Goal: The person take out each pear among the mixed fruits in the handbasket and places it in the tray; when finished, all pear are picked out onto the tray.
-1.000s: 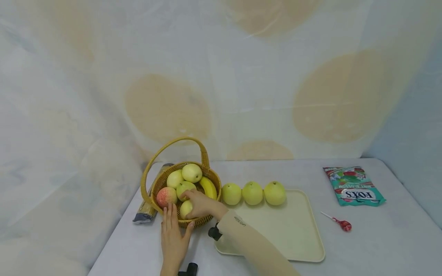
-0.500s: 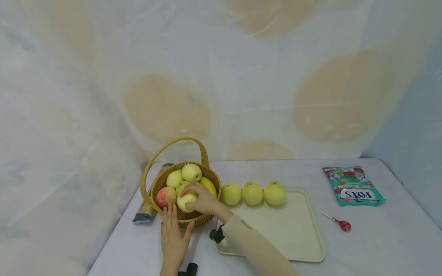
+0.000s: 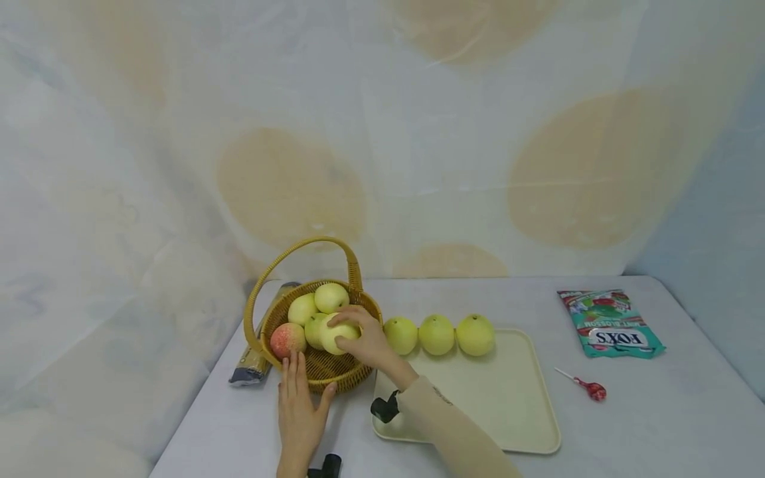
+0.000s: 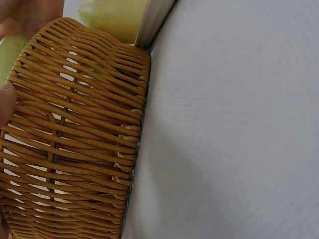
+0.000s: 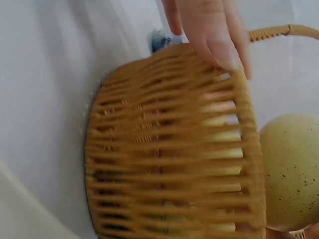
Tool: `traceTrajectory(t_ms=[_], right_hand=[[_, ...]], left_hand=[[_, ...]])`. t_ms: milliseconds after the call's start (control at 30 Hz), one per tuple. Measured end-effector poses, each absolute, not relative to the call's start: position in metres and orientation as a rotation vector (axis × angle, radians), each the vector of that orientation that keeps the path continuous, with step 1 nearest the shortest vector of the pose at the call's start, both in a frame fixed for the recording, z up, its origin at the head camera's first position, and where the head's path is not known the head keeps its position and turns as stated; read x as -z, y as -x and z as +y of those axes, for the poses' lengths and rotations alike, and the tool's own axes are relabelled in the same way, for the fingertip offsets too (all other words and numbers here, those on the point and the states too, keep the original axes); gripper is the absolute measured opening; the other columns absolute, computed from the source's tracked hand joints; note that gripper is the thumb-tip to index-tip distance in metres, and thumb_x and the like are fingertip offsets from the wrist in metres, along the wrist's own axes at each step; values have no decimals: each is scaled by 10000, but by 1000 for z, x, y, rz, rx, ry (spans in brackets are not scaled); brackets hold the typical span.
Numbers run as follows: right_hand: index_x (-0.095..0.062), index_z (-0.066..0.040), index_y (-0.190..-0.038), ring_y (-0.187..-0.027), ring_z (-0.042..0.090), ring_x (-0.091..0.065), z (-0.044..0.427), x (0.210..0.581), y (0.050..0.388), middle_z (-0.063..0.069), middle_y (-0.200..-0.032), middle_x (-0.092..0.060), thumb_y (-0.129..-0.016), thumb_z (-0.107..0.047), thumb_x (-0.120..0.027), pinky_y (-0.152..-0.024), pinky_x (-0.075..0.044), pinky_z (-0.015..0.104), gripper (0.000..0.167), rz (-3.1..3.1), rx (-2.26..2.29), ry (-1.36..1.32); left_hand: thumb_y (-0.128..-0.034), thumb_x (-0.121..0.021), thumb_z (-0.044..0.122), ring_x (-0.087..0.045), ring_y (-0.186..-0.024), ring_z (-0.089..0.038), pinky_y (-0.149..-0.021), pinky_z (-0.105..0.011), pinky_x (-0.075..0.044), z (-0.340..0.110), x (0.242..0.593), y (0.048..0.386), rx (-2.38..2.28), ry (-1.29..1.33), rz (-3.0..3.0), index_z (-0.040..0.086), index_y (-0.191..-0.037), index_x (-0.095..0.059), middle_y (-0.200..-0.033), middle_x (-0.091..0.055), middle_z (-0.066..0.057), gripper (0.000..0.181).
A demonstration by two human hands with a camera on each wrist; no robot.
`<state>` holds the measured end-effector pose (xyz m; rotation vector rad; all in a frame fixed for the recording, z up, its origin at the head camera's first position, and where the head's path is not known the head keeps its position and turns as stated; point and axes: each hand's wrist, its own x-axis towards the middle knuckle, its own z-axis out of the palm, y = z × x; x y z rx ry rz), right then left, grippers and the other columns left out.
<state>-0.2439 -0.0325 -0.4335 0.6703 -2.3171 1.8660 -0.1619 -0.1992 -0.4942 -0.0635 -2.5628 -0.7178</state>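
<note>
So the right hand (image 3: 369, 340) has its fingers and thumb curled round a speckled pale yellow fruit (image 3: 336, 336), and that fruit is over the right part of the wicker basket (image 3: 339, 383), near a greener fruit (image 3: 313, 331). Can't really tell from here if those two touch. The left hand (image 3: 301, 403) isn't clutching anything: its fingers are pretty much straight, resting against the near left side of the basket, with the thumb spread along the front. In the right wrist view you can see those fingertips right at the rim. Also in the basket: a reddish peach (image 3: 287, 340) just past the left fingertips, plus two more pale fruits (image 3: 331, 298) at the back under the tall handle (image 3: 323, 239). Just right of the basket there's a cream tray (image 3: 508, 398) with three yellow-green fruits (image 3: 437, 334) lined up along its far edge, and the right sleeve (image 3: 454, 421) crosses its near left corner. Over on the right of the table, a red lollipop (image 3: 595, 391) lies near a green Fox's bag (image 3: 612, 325). A gold and dark packet (image 3: 251, 368) sits on the basket's left side, partly hidden by it.
</note>
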Motion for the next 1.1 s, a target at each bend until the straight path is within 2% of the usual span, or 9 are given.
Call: traceTrajectory(t_ms=[267, 367, 433, 500, 633, 767, 933, 1100], right_hand=[[-682, -89, -1095, -1408, 323, -357, -8, 427, 240, 159, -1397, -507, -825, -67, -627, -1119, -338, 552, 276, -2155, -1982, -697], [-671, -73, -1108, -1406, 336, -360, 3, 423, 238, 161, -1422, -488, -840, -50, -624, -1104, -358, 557, 273, -2115, -2002, -669], [-656, -52, -1114, -1375, 353, -392, 11, 422, 238, 171, -1428, -476, -849, -34, -615, -1049, -421, 540, 269, -2074, -2013, -661], [-636, -22, -1119, -1363, 365, -396, 20, 419, 236, 185, -1440, -456, -853, -6, -600, -1006, -464, 481, 269, -2023, -2031, -656], [-594, 33, -1128, -1342, 381, -407, 43, 414, 231, 216, -1452, -427, -859, 32, -574, -920, -504, 279, 270, -1930, -2041, -642], [-572, 78, -1138, -1296, 294, -444, 68, 408, 225, 241, -1449, -412, -850, 62, -567, -865, -496, 154, 289, -1856, -2031, -606], [-542, 112, -1139, -1269, 133, -452, 98, 409, 218, 230, -1426, -423, -835, 103, -533, -944, -476, 139, 303, -1796, -2012, -537], [-532, 92, -1135, -1246, 78, -484, 123, 416, 210, 48, -1388, -496, -852, 115, -486, -947, -483, 153, 288, -1746, -2024, -387]], left_hand=[[-879, -680, 380, -157, -1489, -379, -1082, -690, -250, -200, 493, 161, 718, 70, -2570, 20, -1526, -246, -1605, -214, -180, 859], [-873, -686, 386, -150, -1494, -369, -1085, -688, -248, -199, 494, 161, 722, 68, -2567, 31, -1530, -242, -1608, -212, -173, 869], [-872, -686, 389, -146, -1496, -365, -1087, -686, -246, -199, 495, 161, 727, 67, -2566, 38, -1533, -237, -1609, -210, -171, 873], [-873, -683, 392, -147, -1495, -367, -1087, -684, -245, -199, 495, 161, 728, 67, -2565, 39, -1534, -235, -1608, -211, -172, 873], [-878, -677, 392, -159, -1488, -382, -1089, -681, -244, -199, 494, 162, 729, 69, -2568, 30, -1530, -238, -1604, -215, -180, 866], [-873, -685, 387, -166, -1484, -390, -1094, -676, -245, -197, 494, 162, 734, 62, -2574, 14, -1521, -255, -1602, -219, -185, 863], [-877, -680, 386, -161, -1485, -390, -1090, -684, -242, -197, 492, 162, 742, 66, -2576, 4, -1517, -258, -1603, -215, -187, 856], [-880, -677, 384, -149, -1492, -377, -1098, -677, -238, -198, 493, 162, 732, 58, -2590, 12, -1524, -242, -1610, -198, -177, 862]])
